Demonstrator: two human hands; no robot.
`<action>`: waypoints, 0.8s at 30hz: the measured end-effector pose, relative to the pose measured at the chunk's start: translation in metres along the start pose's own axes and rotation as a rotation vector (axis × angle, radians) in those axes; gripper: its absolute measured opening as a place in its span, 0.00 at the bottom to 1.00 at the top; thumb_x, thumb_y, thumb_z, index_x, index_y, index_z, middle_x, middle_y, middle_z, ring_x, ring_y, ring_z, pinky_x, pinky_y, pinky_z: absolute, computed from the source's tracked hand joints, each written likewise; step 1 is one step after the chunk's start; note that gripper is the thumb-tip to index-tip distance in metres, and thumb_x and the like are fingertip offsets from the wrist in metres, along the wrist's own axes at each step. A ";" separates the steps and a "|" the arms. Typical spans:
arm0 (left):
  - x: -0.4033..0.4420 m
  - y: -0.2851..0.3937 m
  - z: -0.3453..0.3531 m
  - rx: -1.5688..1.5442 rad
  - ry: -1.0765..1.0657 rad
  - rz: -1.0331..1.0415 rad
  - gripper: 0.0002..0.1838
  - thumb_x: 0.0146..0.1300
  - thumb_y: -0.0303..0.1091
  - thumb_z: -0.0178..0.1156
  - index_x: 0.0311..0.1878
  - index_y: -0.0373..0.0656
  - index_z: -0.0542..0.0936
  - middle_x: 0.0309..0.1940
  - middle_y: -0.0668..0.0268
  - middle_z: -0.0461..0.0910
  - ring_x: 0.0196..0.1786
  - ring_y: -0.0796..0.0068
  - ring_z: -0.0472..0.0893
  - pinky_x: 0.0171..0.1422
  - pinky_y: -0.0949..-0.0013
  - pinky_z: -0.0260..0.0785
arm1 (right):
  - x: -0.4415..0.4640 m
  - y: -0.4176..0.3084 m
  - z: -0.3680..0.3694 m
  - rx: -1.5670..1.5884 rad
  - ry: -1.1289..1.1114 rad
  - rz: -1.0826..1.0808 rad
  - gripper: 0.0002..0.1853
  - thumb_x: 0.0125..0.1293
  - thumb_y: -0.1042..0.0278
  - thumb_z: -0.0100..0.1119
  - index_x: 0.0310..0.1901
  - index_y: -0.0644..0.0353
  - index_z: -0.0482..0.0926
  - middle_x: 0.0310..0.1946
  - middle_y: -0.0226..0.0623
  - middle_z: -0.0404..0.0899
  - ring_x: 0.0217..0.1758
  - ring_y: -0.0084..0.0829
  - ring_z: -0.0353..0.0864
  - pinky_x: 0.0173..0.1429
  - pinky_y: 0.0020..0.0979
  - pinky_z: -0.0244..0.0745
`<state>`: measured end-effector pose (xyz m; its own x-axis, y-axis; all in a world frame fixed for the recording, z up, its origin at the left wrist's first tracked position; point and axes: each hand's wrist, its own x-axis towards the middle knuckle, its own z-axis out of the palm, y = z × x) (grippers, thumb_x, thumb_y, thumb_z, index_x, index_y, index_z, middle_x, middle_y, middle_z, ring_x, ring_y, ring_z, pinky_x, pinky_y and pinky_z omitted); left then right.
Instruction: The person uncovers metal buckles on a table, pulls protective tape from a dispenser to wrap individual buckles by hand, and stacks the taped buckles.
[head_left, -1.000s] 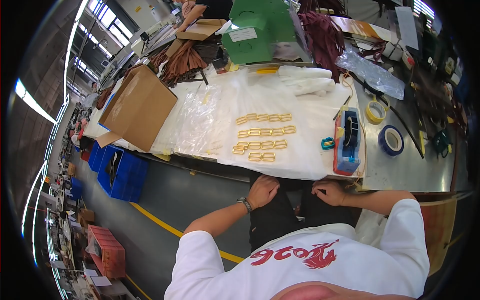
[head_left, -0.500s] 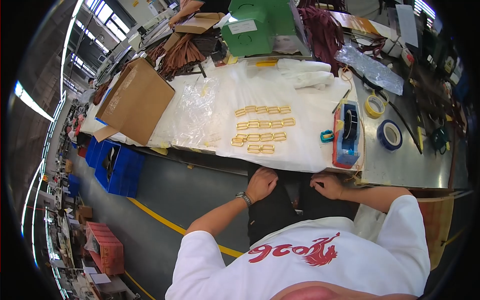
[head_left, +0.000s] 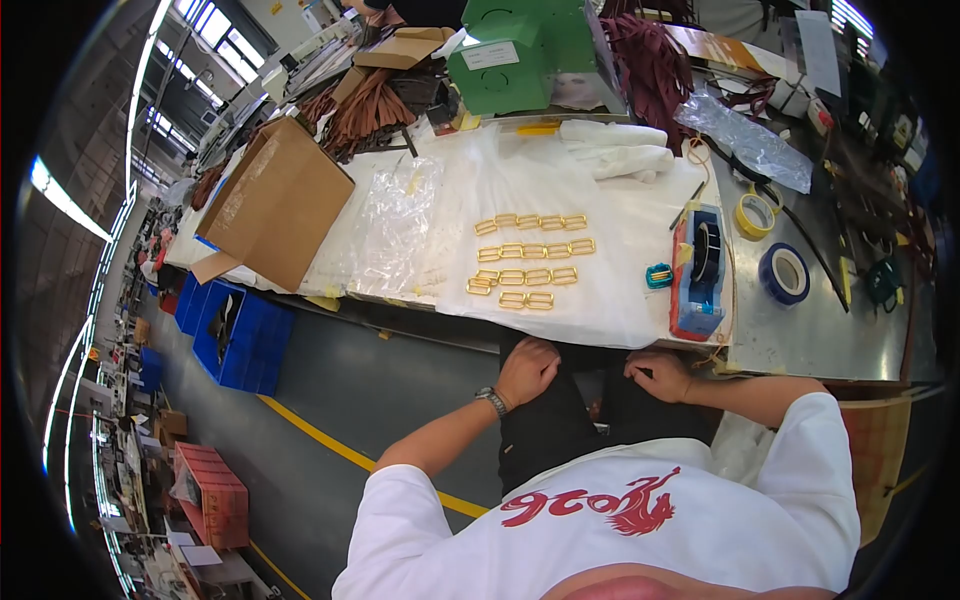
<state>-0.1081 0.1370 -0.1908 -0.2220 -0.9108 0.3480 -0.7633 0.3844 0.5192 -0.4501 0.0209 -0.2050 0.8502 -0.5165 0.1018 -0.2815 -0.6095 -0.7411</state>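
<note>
In the head view, the left hand [head_left: 528, 372] (a watch [head_left: 490, 400] at its wrist) rests on one thigh, fingers curled, and the right hand [head_left: 660, 377] lies loosely curled on the other; whether either grasps anything, I cannot tell. Beyond them, gold buckles [head_left: 523, 251] lie in four rows on a white sheet [head_left: 610, 295], left of a small teal item [head_left: 659, 276] and a tape dispenser [head_left: 698, 275]
</note>
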 end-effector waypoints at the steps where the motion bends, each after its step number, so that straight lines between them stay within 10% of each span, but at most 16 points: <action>1: 0.000 0.000 0.001 0.000 -0.002 -0.007 0.06 0.71 0.31 0.65 0.39 0.38 0.85 0.42 0.55 0.88 0.54 0.51 0.86 0.72 0.50 0.74 | 0.000 0.001 0.001 0.012 0.004 -0.003 0.07 0.73 0.66 0.63 0.43 0.56 0.88 0.49 0.41 0.90 0.60 0.46 0.87 0.66 0.45 0.81; 24: -0.001 0.000 0.000 0.032 0.006 0.018 0.08 0.75 0.32 0.62 0.39 0.40 0.85 0.43 0.58 0.89 0.53 0.54 0.87 0.69 0.51 0.75 | -0.001 -0.002 0.000 -0.007 0.026 -0.025 0.06 0.72 0.68 0.63 0.44 0.57 0.88 0.49 0.39 0.90 0.57 0.45 0.88 0.66 0.43 0.81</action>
<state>-0.1080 0.1375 -0.1913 -0.2317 -0.9029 0.3620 -0.7783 0.3953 0.4878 -0.4501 0.0223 -0.2038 0.8450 -0.5168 0.1376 -0.2638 -0.6266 -0.7333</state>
